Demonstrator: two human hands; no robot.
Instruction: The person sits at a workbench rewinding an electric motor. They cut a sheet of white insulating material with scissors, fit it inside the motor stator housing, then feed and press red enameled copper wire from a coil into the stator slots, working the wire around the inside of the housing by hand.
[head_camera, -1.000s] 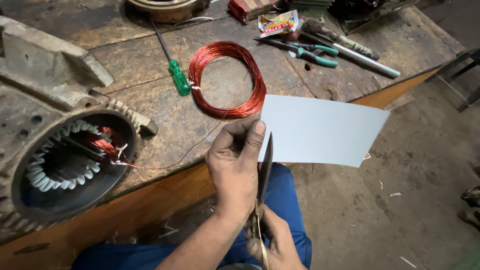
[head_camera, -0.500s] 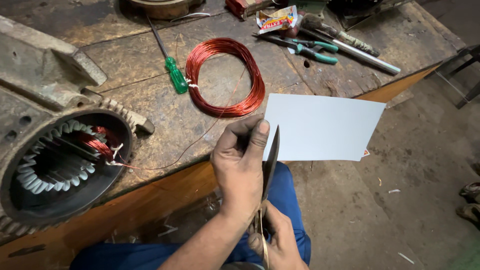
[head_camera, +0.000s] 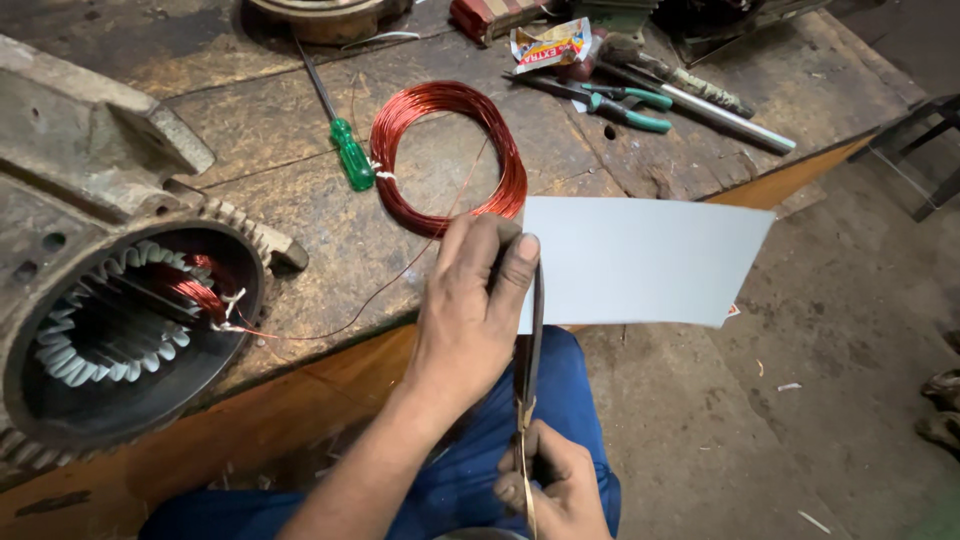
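Scissors (head_camera: 530, 380) sat closed-ish in our right hand (head_camera: 555, 490), blades at the white sheet (head_camera: 645, 260), which our left hand (head_camera: 470, 310) pinched just off the surface's near edge. Risk, we judged: sheet flexes w/ one-point hold, cut wanders.

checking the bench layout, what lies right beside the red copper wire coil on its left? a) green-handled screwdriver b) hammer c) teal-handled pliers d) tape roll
a: the green-handled screwdriver lies just left of the copper wire coil, while the teal-handled pliers sit off to its right.
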